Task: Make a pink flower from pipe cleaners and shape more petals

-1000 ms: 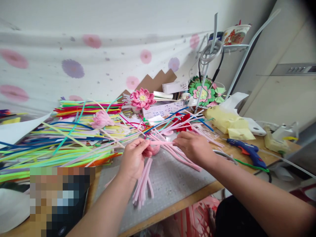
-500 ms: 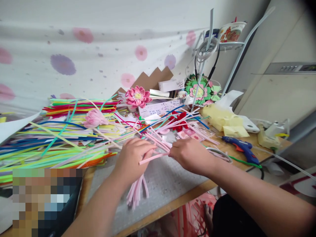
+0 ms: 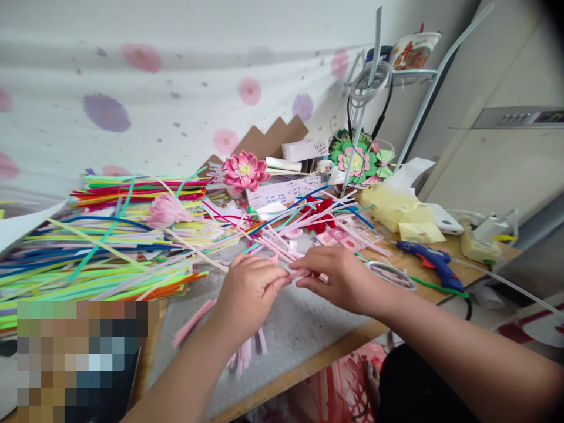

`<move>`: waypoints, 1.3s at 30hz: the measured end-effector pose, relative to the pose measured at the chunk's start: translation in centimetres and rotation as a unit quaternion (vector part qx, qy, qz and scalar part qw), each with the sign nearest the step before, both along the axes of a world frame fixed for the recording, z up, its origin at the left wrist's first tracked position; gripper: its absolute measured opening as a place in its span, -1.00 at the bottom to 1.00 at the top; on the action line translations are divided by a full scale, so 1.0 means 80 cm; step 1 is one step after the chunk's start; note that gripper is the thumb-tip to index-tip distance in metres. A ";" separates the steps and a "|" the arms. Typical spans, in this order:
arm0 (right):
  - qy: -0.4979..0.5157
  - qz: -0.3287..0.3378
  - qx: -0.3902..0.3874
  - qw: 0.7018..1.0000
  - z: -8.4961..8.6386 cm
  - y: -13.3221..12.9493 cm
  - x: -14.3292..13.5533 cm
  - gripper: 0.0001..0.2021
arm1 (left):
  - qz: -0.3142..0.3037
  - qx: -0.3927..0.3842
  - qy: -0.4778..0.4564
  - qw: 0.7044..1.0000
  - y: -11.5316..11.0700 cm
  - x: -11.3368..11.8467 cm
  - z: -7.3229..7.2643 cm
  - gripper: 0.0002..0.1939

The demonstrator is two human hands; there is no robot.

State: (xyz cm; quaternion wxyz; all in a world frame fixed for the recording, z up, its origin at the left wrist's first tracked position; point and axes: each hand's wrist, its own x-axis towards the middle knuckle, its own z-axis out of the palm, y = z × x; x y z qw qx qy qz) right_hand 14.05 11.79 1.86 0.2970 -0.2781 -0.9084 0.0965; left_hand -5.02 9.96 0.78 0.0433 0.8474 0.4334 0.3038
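Over the grey mat point(image 3: 317, 335), my left hand point(image 3: 255, 291) and my right hand point(image 3: 337, 279) meet fingertip to fingertip. Both pinch a short pale pink strip point(image 3: 299, 274) between them. More pink strips point(image 3: 278, 247) lie just behind my hands. A bundle of pink strips point(image 3: 241, 357) shows below my left hand, partly hidden by it. Left of my left forearm lie further cut pink strips point(image 3: 192, 324).
Piles of coloured strips point(image 3: 101, 235) cover the left side. A pink flower point(image 3: 245, 170) stands at the back. On the right are a blue glue gun point(image 3: 429, 264), a metal ring point(image 3: 391, 275) and a yellow package point(image 3: 396, 211). A pixelated area fills the lower left.
My left fingers have moved right and closed on the strip, near my right fingertips. My right hand has turned, its fingers now more stretched. Pink strips have come into view left of my left forearm.
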 end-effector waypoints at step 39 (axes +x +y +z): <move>-0.214 -0.254 -0.138 0.933 -0.052 0.066 -0.008 -0.84 | 0.102 -0.304 0.104 0.941 0.031 -0.082 0.010 -0.63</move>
